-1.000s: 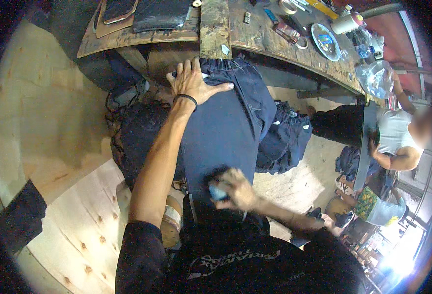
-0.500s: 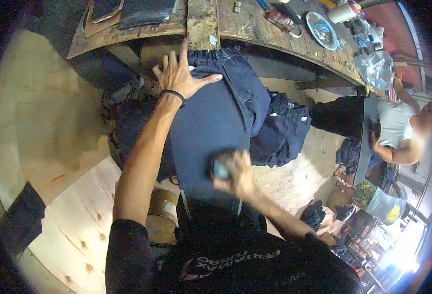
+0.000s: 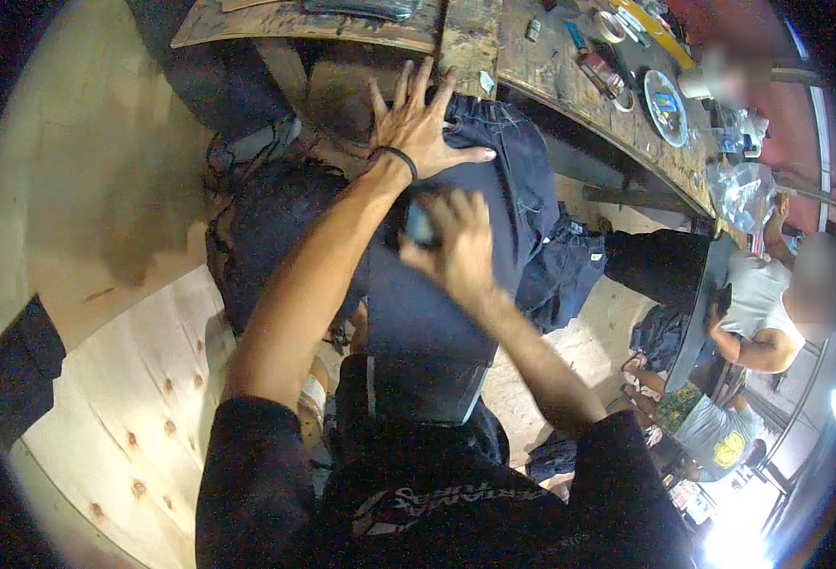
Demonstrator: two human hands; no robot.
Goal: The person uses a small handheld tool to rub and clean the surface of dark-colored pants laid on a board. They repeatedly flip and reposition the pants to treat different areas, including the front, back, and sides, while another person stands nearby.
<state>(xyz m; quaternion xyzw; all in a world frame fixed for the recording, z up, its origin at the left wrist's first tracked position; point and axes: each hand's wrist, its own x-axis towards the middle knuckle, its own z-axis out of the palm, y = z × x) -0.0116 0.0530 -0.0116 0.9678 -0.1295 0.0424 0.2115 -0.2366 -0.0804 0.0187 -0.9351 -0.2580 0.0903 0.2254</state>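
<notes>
A dark navy garment with a gathered waistband, likely trousers or shorts, lies stretched over a narrow board running from the wooden table toward me. My left hand presses flat near its far, gathered end, fingers spread, with a black band on the wrist. Close below it, my right hand grips a small dark block with a light-blue face against the cloth. Motion smears that hand and block, so the block's exact kind is unclear. The board's near end reaches almost to my body.
The worn wooden table holds tape rolls, a round plate and a plastic bag. Dark garments hang at the right; a dark heap lies left. Two other people sit at the right, one in a white top.
My right hand has slid the block away from me along the cloth, up close to my left hand. The left hand stays on the garment while the whole view has shifted.
</notes>
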